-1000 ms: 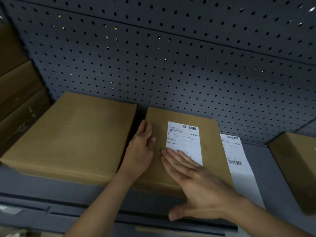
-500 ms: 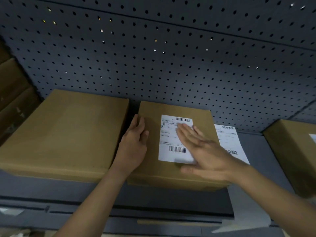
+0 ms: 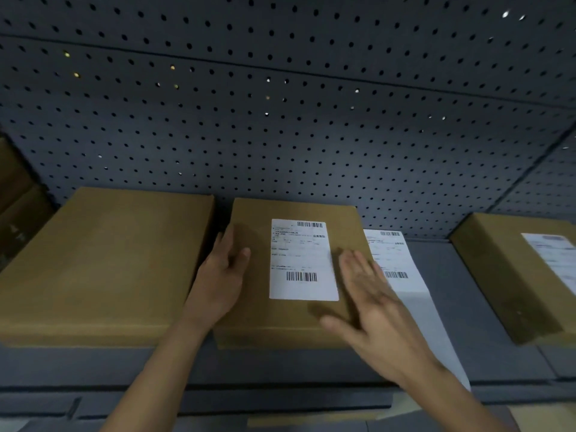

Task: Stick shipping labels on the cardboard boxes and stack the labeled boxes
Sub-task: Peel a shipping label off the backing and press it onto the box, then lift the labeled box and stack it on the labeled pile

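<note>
Backed by a dark blue-grey pegboard [image 3: 280, 145], drilled with round holes in even, staggered rows. Divided high up by a thin horizontal seam [image 3: 280, 71] running from edge to edge. Pierced here and there by specks of light [image 3: 268, 80] — white or yellowish — showing through single holes. Joined at the right by a second perforated side panel [image 3: 554, 188], set off along a slanting joint. Below, a plain grey tabletop [image 3: 455, 291], matt and flat, butted against the foot of the pegboard. Finished along the near edge with a dark groove [image 3: 93, 388] and a lower grey ledge [image 3: 280, 403] beneath. Lit dimly throughout — soft shadows only.
</note>
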{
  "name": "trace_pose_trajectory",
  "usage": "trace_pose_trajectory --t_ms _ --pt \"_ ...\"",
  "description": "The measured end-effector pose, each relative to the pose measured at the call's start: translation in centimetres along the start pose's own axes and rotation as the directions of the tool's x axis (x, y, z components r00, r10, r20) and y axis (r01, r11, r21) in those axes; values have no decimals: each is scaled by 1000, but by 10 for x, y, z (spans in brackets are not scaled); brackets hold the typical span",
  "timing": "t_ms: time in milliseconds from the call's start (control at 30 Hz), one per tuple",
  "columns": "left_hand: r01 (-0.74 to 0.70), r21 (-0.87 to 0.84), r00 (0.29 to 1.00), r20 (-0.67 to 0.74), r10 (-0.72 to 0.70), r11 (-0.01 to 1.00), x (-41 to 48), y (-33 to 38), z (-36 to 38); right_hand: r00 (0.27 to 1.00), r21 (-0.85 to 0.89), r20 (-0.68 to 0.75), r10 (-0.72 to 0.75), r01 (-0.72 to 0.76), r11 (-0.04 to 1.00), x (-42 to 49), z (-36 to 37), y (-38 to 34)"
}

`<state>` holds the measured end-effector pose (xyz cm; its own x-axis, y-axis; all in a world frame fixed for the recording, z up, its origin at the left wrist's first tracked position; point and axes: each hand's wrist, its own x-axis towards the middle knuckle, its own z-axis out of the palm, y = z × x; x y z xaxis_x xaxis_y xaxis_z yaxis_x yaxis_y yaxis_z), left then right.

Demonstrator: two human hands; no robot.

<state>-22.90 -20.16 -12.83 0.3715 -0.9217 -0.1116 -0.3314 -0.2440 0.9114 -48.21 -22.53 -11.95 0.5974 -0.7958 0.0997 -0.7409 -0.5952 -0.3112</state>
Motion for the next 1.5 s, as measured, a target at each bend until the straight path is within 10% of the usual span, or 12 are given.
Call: trace_pose_trajectory --t_ms 67,167,433,900,1500 --pt "55 -28 997 -47 -56 998 -13 3 -1 963 203 -81 255 -235 951 -8 -2 4" --pt "83 -87 990 -107 -92 993 -41 1 2 844 673 61 533 -429 603 -14 0 11" --pt "111 -384 962 -189 -195 916 -77 -18 27 808 904 59 586 -293 312 -22 31 14" --pt "-103 -306 966 -257 22 946 -119 12 35 857 946 -89 508 -87 312 -55 -2 19" --pt "-206 -375 967 63 246 904 -223 90 177 555 915 -318 769 -35 403 -270 -78 89"
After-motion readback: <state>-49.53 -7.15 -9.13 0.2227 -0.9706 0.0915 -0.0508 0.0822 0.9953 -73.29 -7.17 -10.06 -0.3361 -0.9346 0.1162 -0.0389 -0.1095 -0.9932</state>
